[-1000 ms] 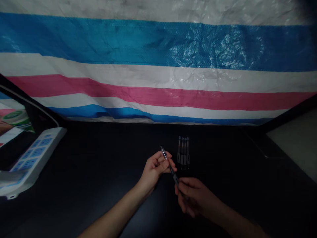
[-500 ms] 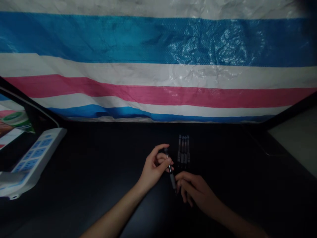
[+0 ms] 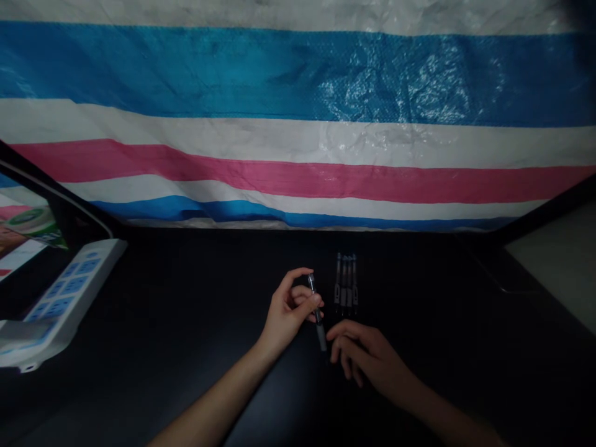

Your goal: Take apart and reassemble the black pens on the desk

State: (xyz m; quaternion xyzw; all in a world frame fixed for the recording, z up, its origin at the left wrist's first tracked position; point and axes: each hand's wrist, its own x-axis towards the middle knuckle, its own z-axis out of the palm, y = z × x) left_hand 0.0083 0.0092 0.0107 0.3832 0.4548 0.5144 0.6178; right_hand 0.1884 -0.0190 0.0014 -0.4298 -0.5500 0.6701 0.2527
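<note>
A: What has the left hand (image 3: pixel 288 307) got?

B: A pen (image 3: pixel 316 310). Thumb and fingers pinch it around the upper half of the barrel, and it points away from the person, nearly upright in the view, with its lower end hanging free below the fingers.

A: And the right hand (image 3: pixel 361 357)?

B: It holds nothing. It lies low over the dark desk (image 3: pixel 186 323), palm down, fingers loosely spread and curled a little, the fingertips just beside the pen's lower end. I can't tell whether they touch it.

A: Why grip the pen so high?

B: My guess is that it leaves the lower part clear for the other hand to reach.

A: Anything else nearby?

B: A row of pens (image 3: pixel 345 287) lies on the desk just to the right of the held one, side by side, touching, all pointing the same way. That looks like deliberate sorting, to my eye.

A: And farther out?

B: A white power strip (image 3: pixel 60 298) with blue sockets sits at the left edge, well apart from the hands. A striped tarpaulin (image 3: pixel 298 124) in blue, white and pink hangs behind the desk.
</note>
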